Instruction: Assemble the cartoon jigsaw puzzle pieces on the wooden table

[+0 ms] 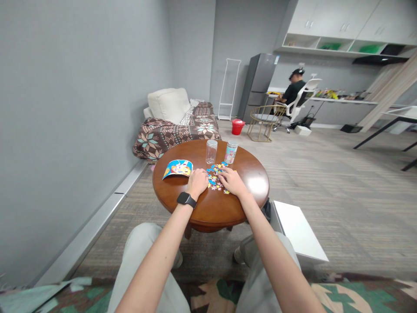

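Several small colourful puzzle pieces (215, 174) lie scattered near the middle of a round brown wooden table (254, 187). My left hand (197, 181), with a black watch on its wrist, rests on the table at the left edge of the pile, fingers curled down onto the pieces. My right hand (232, 180) lies on the right side of the pile, fingers stretched forward over the pieces. What either hand holds, if anything, is hidden. A curled colourful picture sheet (178, 168) lies left of my left hand. Behind the pile stand a clear empty jar (211, 151) and a printed can (231, 151).
A white box (298, 230) sits on the floor right of the table. A patterned couch with a cream cushion (177, 121) stands behind. Farther back are a red bucket (237, 126), a gold-framed chair (264, 121) and a person seated at a counter (293, 93). A grey wall runs along the left.
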